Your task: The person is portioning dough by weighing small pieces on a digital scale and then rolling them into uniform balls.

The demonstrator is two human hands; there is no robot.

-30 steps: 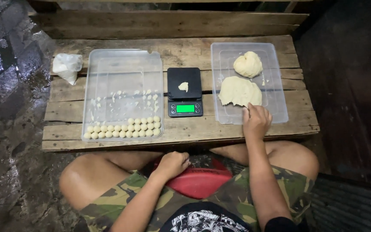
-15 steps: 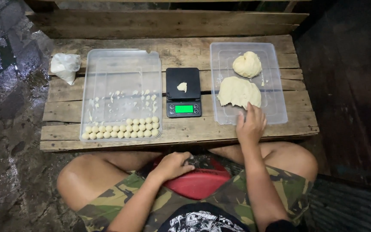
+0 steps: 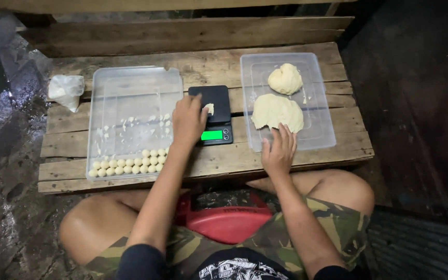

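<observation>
Two bare hands work over a low bench (image 3: 307,161) of rough wooden planks. Left hand (image 3: 187,120) reaches across to a small black digital scale (image 3: 211,115) at the centre, its fingertips pinched on a small piece of pale dough (image 3: 209,108) resting on the weighing plate; the green display faces the person, easy to read. Right hand (image 3: 279,151) lies with loose, spread fingers, its grip released, on the near rim of a clear plastic tray (image 3: 320,136), fingertips touching the flattened dough slab (image 3: 277,111). A rounder dough lump (image 3: 285,79) sits farther back in that tray. Left of the scale, a second clear tray (image 3: 130,93) holds rows of small dough balls (image 3: 128,164) lined along its near edge, leaving the far part free. A crumpled plastic bag (image 3: 66,91) lies at the far left. Nothing blocks either hand
</observation>
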